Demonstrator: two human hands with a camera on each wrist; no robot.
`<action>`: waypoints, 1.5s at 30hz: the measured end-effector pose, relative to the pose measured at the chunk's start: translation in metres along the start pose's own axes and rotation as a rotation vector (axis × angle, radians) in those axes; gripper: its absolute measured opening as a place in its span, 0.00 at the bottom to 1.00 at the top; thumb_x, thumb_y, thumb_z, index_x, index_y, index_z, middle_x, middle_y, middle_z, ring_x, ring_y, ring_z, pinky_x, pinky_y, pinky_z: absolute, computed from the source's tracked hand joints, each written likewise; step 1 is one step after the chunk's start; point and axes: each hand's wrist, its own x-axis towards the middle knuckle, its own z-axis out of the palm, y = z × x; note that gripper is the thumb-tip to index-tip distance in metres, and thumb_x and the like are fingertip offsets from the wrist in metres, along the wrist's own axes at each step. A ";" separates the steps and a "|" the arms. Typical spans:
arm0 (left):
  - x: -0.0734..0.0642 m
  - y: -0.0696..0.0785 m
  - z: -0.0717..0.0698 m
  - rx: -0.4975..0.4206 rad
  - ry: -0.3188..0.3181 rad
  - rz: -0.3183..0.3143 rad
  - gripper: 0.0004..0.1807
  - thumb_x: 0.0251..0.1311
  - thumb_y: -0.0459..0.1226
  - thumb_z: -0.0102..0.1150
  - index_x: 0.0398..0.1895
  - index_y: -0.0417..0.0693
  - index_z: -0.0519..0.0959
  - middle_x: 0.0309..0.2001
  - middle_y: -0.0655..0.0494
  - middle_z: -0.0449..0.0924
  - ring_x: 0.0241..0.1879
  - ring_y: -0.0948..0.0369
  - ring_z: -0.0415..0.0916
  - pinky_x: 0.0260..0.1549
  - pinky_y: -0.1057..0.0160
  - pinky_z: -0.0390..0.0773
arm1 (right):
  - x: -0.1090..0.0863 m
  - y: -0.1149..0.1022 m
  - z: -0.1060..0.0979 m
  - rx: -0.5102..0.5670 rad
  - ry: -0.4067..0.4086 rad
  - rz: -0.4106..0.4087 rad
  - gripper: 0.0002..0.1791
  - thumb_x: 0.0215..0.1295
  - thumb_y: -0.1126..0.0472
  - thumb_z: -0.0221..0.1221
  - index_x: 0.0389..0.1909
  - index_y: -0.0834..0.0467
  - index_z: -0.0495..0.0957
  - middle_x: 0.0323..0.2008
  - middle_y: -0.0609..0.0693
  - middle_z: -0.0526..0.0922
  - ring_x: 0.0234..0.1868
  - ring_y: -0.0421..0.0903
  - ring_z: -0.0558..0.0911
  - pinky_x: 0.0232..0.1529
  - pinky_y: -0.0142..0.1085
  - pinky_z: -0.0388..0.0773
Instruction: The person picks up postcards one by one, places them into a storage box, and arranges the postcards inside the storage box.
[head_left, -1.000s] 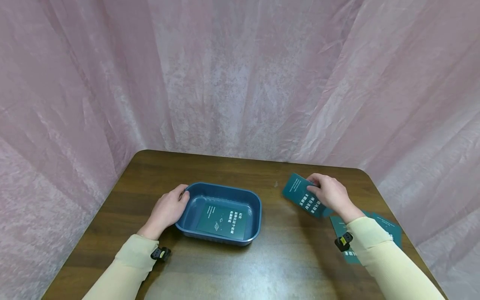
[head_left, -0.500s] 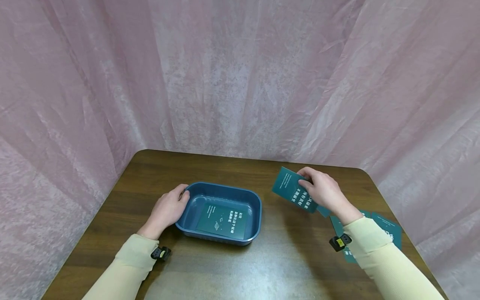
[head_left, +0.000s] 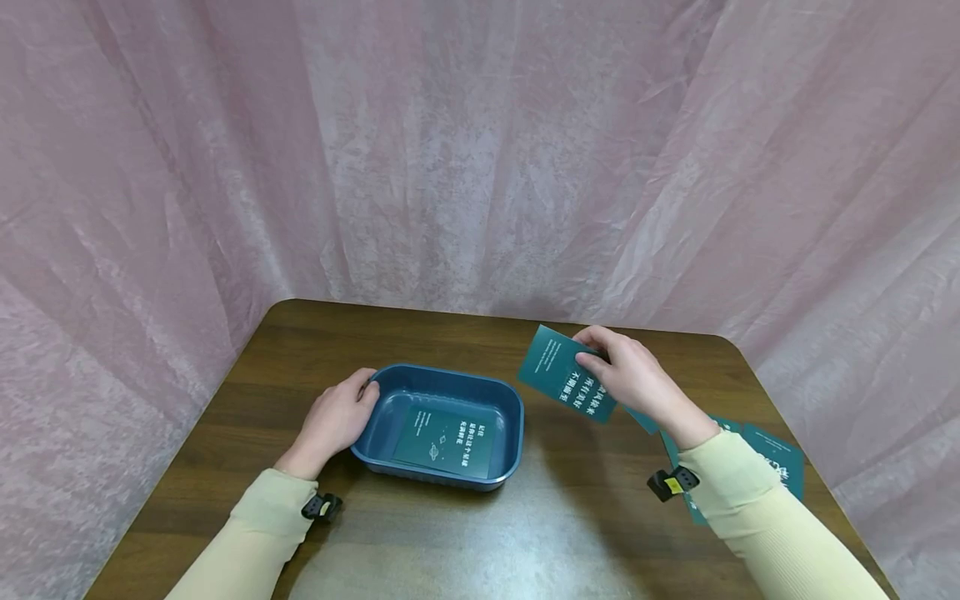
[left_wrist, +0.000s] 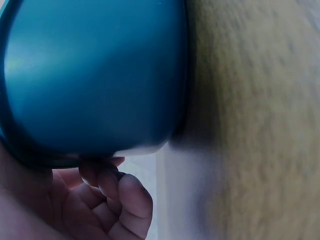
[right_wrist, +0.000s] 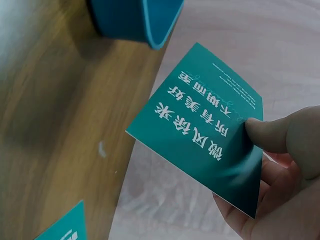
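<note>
A blue plastic basin (head_left: 517, 450) stands on the table, with a dark green printed card (head_left: 431, 440) lying flat inside it. My left hand (head_left: 330, 427) grips the basin's left end, fingers curled beneath its rim in the left wrist view. Right of the basin, my right hand (head_left: 633, 379) pinches another green card (head_left: 553, 367) by one edge, its white lettering facing up. The right wrist view shows this card (right_wrist: 200, 125) tilted between thumb and fingers, apart from the basin. A corner of one more card (head_left: 642, 420) shows below the right hand.
More green cards (head_left: 776, 454) lie at the right side of the wooden table (head_left: 465, 542), partly hidden by the right forearm. A pink curtain (head_left: 480, 167) hangs behind the table's far edge.
My right hand has carried its card leftward and slightly away from me, closer to the basin. The left hand and the basin have stayed in place.
</note>
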 end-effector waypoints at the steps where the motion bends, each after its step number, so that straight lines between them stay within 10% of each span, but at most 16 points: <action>1: 0.000 0.000 0.000 0.003 0.000 -0.002 0.27 0.88 0.45 0.44 0.79 0.42 0.72 0.71 0.34 0.79 0.63 0.37 0.81 0.65 0.31 0.77 | 0.000 -0.002 0.001 0.005 -0.007 -0.005 0.12 0.84 0.60 0.62 0.62 0.54 0.83 0.49 0.49 0.88 0.45 0.49 0.82 0.50 0.49 0.78; 45: -0.002 0.000 -0.002 0.004 -0.010 0.005 0.27 0.88 0.46 0.44 0.79 0.42 0.72 0.70 0.34 0.79 0.63 0.36 0.80 0.64 0.30 0.77 | 0.030 -0.085 0.083 0.096 -0.238 -0.179 0.09 0.80 0.60 0.66 0.56 0.52 0.86 0.43 0.44 0.88 0.43 0.43 0.82 0.49 0.45 0.82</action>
